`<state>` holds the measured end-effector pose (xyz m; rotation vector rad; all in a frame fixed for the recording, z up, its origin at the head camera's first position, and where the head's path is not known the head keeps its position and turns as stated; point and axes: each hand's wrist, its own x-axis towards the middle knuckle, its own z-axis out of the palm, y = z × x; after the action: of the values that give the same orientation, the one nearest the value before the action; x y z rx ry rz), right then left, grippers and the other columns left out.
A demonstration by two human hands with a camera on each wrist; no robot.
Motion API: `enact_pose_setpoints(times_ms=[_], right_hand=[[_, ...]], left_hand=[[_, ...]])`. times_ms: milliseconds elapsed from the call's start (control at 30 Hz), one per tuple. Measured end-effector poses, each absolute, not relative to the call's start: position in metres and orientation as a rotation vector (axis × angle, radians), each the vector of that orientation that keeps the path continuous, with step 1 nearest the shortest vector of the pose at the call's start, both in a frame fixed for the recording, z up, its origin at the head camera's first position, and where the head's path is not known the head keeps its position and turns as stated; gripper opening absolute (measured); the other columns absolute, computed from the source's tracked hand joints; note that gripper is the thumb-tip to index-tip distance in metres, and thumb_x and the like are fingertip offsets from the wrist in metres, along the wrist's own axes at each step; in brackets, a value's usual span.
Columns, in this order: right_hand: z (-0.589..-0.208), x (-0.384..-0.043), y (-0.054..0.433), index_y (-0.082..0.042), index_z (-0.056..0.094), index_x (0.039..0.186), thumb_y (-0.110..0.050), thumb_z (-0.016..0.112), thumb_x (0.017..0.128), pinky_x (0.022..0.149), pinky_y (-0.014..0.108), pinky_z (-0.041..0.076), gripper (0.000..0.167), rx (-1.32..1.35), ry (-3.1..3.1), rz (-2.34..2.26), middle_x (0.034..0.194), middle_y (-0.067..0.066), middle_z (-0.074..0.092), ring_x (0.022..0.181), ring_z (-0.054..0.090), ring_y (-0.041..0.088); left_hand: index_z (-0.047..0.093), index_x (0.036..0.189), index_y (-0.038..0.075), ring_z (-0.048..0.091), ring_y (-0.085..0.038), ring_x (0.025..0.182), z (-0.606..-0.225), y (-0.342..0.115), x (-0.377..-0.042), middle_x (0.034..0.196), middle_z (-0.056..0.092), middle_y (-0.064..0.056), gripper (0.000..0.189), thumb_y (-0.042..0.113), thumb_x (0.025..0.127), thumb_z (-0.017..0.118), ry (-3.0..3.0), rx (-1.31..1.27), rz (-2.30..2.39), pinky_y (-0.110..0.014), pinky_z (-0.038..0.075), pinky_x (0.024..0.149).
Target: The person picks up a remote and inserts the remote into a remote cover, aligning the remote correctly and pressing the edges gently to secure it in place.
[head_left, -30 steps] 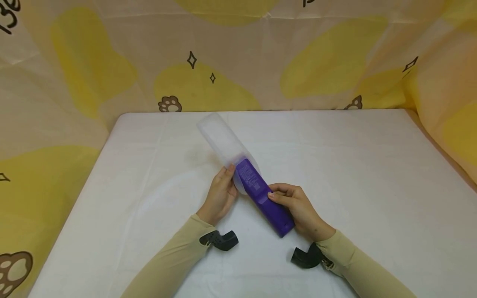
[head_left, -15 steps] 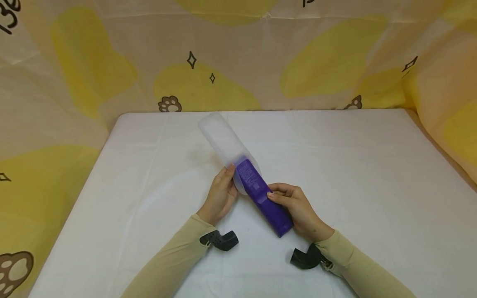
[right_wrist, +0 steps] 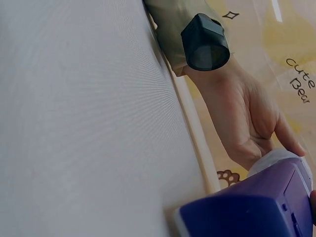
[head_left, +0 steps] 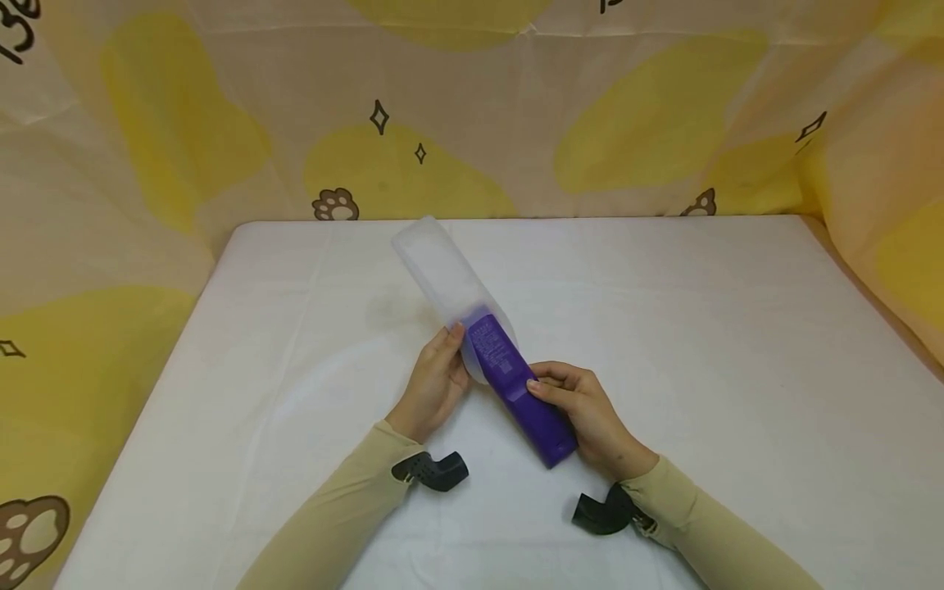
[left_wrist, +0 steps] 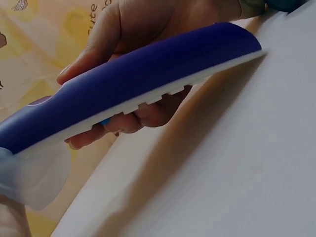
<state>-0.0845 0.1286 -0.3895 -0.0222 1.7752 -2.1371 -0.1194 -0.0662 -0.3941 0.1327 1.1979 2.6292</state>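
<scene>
One purple handle (head_left: 512,373) and one translucent plastic cover (head_left: 446,270) are held by two hands, slanting across the middle of the surface (head_left: 701,311). The handle's upper end lies against the cover, whose tip overlaps the far edge in the head view. The left hand (head_left: 431,381) pinches the cover's side close to that join; the right hand (head_left: 590,410) grips the handle, thumb on top and fingers beneath, partly hiding it. A white strip (left_wrist: 148,98) with small tabs runs along the handle's underside.

Two khaki sleeves (head_left: 332,508) reach in from the near edge, each bearing a black wrist camera (head_left: 442,473), two in all.

The surface is white with a rounded far-left corner. Behind it hangs a cream backdrop (head_left: 457,82) with yellow patches, paw prints and "cute Bear" lettering.
</scene>
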Motion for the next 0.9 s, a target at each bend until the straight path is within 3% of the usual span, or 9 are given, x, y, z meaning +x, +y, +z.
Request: enact_pose_setpoints(times_ms=[333, 533, 900], right_hand=[[-0.3891, -0.0827, 0.1256, 0.008, 0.058, 0.116, -0.008, 0.062, 0.090, 0.068, 0.024, 0.053, 0.031, -0.047, 1.834, -2.107, 0.089, 0.001, 0.068, 0.079, 0.063, 0.012], [-0.3892, -0.0821, 0.1253, 0.010, 0.057, 0.117, -0.006, 0.060, 0.090, 0.069, 0.024, 0.053, 0.031, -0.050, 1.826, -2.114, 0.089, 0.001, 0.068, 0.079, 0.064, 0.012], [-0.3924, -0.0809, 0.1251, 0.003, 0.062, 0.111, -0.004, 0.059, 0.090, 0.068, 0.024, 0.053, 0.022, -0.025, 1.751, -2.176, 0.088, 0.000, 0.070, 0.079, 0.064, 0.011]], left_hand=[[0.042, 0.122, -0.003, 0.054, -0.011, 0.103, -0.3922, -0.0676, -0.1213, 0.110, 0.056, -0.002, 0.025, 0.011, 0.101, 0.042, 1.225, 0.131, 2.638, -0.024, 0.044, 0.093], [0.036, 0.130, -0.004, 0.054, -0.011, 0.108, -0.3940, -0.0690, -0.1200, 0.117, 0.055, -0.003, 0.033, 0.012, 0.102, 0.040, 1.160, 0.151, 2.646, -0.025, 0.042, 0.097], [0.041, 0.123, 0.002, 0.054, -0.011, 0.106, -0.3974, -0.0695, -0.1205, 0.114, 0.056, -0.002, 0.028, 0.018, 0.101, 0.044, 1.112, 0.145, 2.622, -0.024, 0.043, 0.095]])
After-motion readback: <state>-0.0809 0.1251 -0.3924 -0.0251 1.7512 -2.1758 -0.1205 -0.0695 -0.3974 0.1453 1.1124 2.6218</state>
